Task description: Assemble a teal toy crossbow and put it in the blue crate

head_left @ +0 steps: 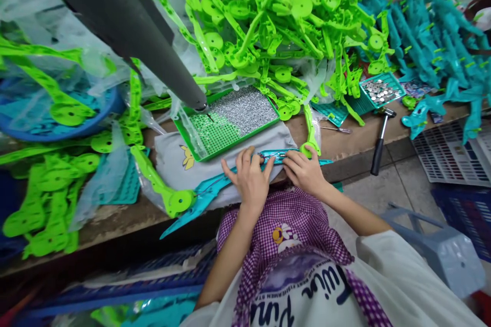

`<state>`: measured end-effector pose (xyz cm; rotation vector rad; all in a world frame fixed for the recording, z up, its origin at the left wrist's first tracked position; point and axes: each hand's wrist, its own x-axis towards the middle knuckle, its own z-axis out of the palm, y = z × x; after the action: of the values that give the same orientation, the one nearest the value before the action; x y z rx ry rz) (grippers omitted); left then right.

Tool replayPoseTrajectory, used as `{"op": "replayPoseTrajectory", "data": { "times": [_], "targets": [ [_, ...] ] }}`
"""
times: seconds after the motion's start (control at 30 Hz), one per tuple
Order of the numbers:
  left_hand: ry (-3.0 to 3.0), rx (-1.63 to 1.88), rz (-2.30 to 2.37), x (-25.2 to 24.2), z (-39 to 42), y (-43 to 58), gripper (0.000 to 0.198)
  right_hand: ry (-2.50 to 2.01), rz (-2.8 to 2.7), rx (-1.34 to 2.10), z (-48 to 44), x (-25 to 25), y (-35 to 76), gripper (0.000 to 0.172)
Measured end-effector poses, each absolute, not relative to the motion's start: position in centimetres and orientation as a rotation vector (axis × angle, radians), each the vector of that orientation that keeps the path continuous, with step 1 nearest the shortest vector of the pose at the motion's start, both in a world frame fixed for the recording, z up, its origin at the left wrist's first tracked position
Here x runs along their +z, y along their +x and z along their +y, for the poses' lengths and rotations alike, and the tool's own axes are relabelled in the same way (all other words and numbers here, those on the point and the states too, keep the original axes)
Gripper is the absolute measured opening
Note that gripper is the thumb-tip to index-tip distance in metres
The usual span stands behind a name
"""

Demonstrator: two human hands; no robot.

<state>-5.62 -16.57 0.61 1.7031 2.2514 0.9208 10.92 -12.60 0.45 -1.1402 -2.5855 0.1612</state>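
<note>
A long teal plastic part [209,190], shaped like a blade, lies across the grey cloth at the bench edge. My left hand [251,176] presses on its middle with curled fingers. Just to the right, my right hand [305,167] grips the same part, fingers bent over it. Small metal pieces, too small to name, show in the hollow between my hands. A lime green arm with a round disc [180,202] rests against the teal part's left end. Another lime green arm [310,133] reaches down to my right fingers.
A green tray [230,140] of small metal pieces stands behind my hands, under a dark grey tool [153,36] with a thin bit. Lime green parts [264,15] and teal parts [433,36] are heaped behind. A hammer [379,143] lies over the right edge.
</note>
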Motion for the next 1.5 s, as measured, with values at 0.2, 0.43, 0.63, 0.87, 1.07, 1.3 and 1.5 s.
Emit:
{"op": "replayPoseTrajectory", "data": {
  "times": [0.2,0.43,0.63,0.87,1.07,1.3,1.5],
  "targets": [
    [1.578,0.908,2.262,0.9,-15.9,-5.3,0.025,-1.091,-2.643,0.132,-12.6,0.6,11.4,0.029],
    [1.611,0.907,2.243,0.8,-15.8,-5.6,0.025,-1.154,-2.626,0.215,-12.8,0.4,11.0,0.038],
    [1.769,0.982,2.232,-0.3,-15.8,-6.4,0.028,-1.038,-2.455,0.524,-11.8,3.9,12.6,0.041],
    [1.788,0.883,2.204,-0.2,-15.7,-7.2,0.027,-1.157,-1.798,0.256,-4.5,11.2,17.2,0.026],
    [1.908,0.891,2.200,-0.1,-15.9,-7.2,0.028,-1.603,-1.254,0.218,2.3,8.5,32.7,0.031],
    [1.968,0.855,2.210,0.0,-15.4,-7.7,0.025,-2.096,-0.983,0.069,0.1,6.4,41.3,0.026],
    [1.913,0.822,2.347,-0.8,-15.3,-8.2,0.037,-2.369,-0.708,0.299,0.8,4.8,42.8,0.067]
  ]
}}
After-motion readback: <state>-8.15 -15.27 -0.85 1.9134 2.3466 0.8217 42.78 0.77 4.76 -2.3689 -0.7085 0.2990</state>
